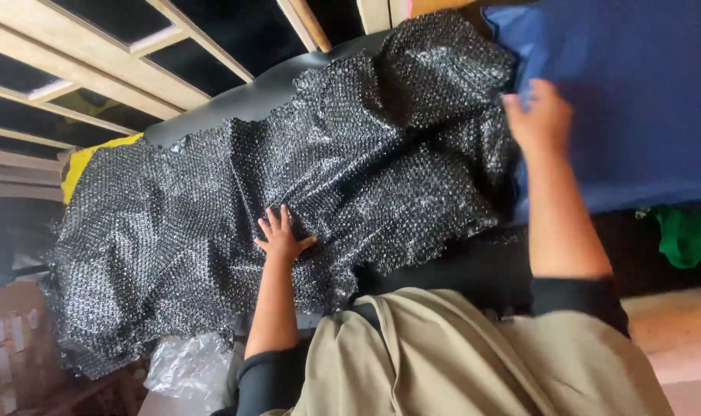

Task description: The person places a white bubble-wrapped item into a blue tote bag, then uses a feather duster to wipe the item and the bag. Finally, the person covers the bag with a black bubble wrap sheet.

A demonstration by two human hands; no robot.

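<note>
A large sheet of bubble wrap point(212, 223) lies crumpled over a black object point(235, 104), and looks dark against it. My left hand point(281, 237) rests flat on the middle of the sheet, palm down with fingers spread. My right hand point(539, 115) is further away at the sheet's right edge. Its fingers curl on that edge where the wrap meets a blue cloth point(635, 100). Both forearms are bare below black sleeves, and a beige apron point(458, 362) covers my front.
Pale wooden frames point(81, 69) with dark gaps stand at the upper left. A yellow patch point(85, 158) shows at the wrap's left edge. Clear plastic film point(185, 366) lies at the bottom left beside cardboard boxes point(11, 339). A green cloth point(689, 235) sits at the right.
</note>
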